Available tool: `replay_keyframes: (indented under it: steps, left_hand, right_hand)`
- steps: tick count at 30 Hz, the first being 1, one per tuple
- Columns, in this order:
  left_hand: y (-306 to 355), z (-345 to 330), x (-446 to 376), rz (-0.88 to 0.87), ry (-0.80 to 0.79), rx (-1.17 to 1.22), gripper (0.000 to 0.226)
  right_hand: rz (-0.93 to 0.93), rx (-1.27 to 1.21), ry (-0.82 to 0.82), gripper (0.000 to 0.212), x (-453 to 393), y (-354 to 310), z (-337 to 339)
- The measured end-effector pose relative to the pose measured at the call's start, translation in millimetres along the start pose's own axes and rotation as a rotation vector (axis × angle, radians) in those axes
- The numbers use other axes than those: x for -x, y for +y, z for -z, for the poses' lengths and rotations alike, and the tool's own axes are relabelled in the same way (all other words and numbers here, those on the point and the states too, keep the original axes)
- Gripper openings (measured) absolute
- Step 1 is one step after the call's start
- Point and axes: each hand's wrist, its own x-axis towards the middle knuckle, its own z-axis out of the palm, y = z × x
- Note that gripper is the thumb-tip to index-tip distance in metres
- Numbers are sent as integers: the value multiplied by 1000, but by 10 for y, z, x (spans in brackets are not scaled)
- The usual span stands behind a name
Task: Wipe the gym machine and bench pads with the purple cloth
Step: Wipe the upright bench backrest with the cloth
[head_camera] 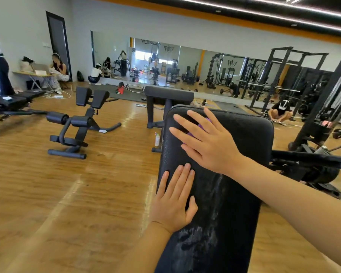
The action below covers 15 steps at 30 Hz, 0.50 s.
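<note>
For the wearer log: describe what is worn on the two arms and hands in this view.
Both forearms are bare as far as the view shows; no sleeves, gloves or watch appear. The left hand has a thin band or string around its wrist, too fine to identify further. The right hand shows no rings or wristwear. Fingernails on both look short and unpainted.

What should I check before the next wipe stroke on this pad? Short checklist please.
1. Purple cloth under the right hand: ok, it peeks out between the spread fingers.
2. Right hand flat on the cloth: ok, fingers straight, pressing.
3. Left hand bracing the bench pad: ok, flat on the pad's left side.
4. Pad wet enough: ok, streaks show along the middle and near end.
5. Full cloth contact: cannot tell, hand hides most of it.
6. Spray bottle within reach: cannot tell, it stands on the floor beside the bench.
</note>
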Motion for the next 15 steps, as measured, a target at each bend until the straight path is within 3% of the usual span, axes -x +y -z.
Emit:
replay_keyframes:
  steps: [4,10,15]
  left_hand:
    - [-2,4,6,4,8,27,68]
    - [10,15,-7,4,22,36,67]
    - [13,20,-11,10,18,31,67]
  right_hand:
    - [-114,-74,17,56,-69,65,53]
    - [-217,-56,124,34,-314,-159,-181]
    - [-152,-86,148,25,-556,-187,-278]
